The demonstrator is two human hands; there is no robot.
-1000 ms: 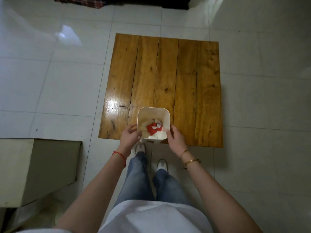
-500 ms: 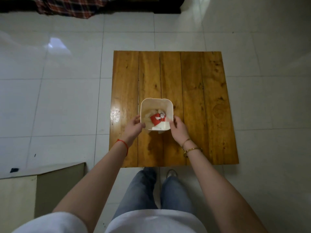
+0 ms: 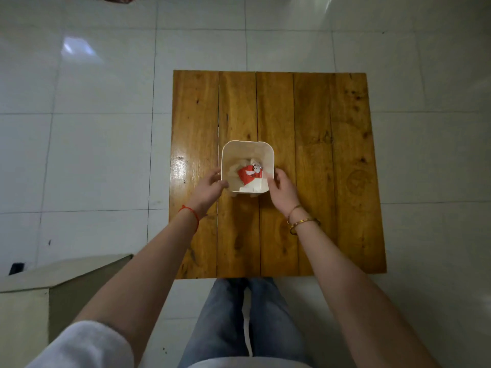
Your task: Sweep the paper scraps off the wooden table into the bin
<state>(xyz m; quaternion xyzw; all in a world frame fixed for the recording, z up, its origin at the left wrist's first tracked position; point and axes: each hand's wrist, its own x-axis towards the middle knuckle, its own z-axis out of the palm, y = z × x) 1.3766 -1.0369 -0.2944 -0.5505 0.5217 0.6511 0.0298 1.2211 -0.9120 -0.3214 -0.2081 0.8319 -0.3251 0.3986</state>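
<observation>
A small white square bin [image 3: 247,143] stands upright near the middle of the wooden table [image 3: 321,144]. Inside it lie crumpled paper scraps [image 3: 249,173], one red and white, the others pale. My left hand [image 3: 207,189] presses on the bin's left wall with the thumb at its near corner. My right hand [image 3: 283,192] grips the right wall. No loose scraps show on the tabletop. The bin's lower part is hidden behind its own rim and my hands.
The low table stands on glossy white floor tiles [image 3: 101,160]. A beige cabinet [image 3: 37,290] sits at the lower left beside my left arm, with a small black object [image 3: 16,268] on the floor behind it. My legs in jeans [image 3: 244,322] are at the table's near edge.
The bin moved from the table's near edge toward its middle, carried between both hands. The view shifted forward, so the whole tabletop now shows.
</observation>
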